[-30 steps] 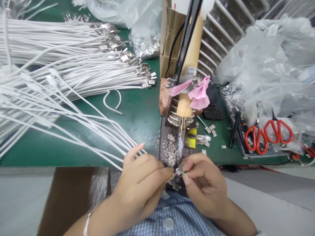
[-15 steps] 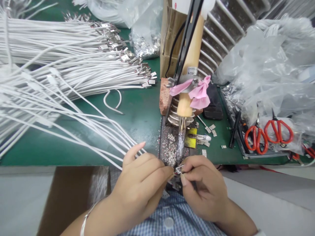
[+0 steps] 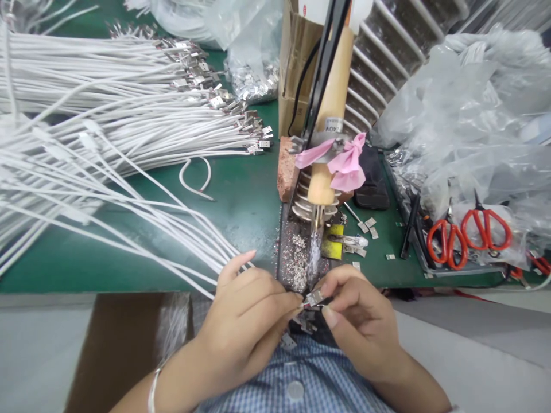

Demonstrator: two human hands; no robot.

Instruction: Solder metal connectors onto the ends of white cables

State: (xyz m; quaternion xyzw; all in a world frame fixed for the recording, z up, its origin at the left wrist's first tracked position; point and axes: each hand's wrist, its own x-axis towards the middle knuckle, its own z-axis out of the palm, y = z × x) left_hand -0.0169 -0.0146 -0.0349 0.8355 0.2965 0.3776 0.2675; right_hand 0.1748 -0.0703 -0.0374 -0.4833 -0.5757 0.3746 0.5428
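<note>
Bench [image 3: 249,195] is crowded. Big pile of white cables [image 3: 120,92] on the left, metal plug ends toward the middle; short bent offcut [image 3: 196,186] just below it. Soldering iron [image 3: 322,186] sits dead centre, pink ribbon [image 3: 348,166] tied round its clamp, tip pointing down to just above both hands, so it's the main obstruction. Brick [image 3: 285,172] and cardboard box [image 3: 293,86] behind it. Dark tray [image 3: 297,252] under the tip, covered in metallic crumbs. Yellow pad [image 3: 333,244] just right of the iron, loose plugs [image 3: 370,223] near it. Two red-handled scissors [image 3: 447,244] and clear plastic bags [image 3: 456,109] further right, well apart from the hands.

Workpiece: metal plug [image 3: 315,297] between the two hands, just below the iron tip; can't tell if they touch.

Left hand [image 3: 245,315]: palm down, thumb and forefinger closed in a pinch, little finger raised, loose cables [image 3: 226,252] running into the grip. Right hand [image 3: 365,327]: fingers curled, forefinger at the plug, thumb slightly apart beside a thin wire [image 3: 319,306]. Can't tell how firmly it's gripping.
</note>
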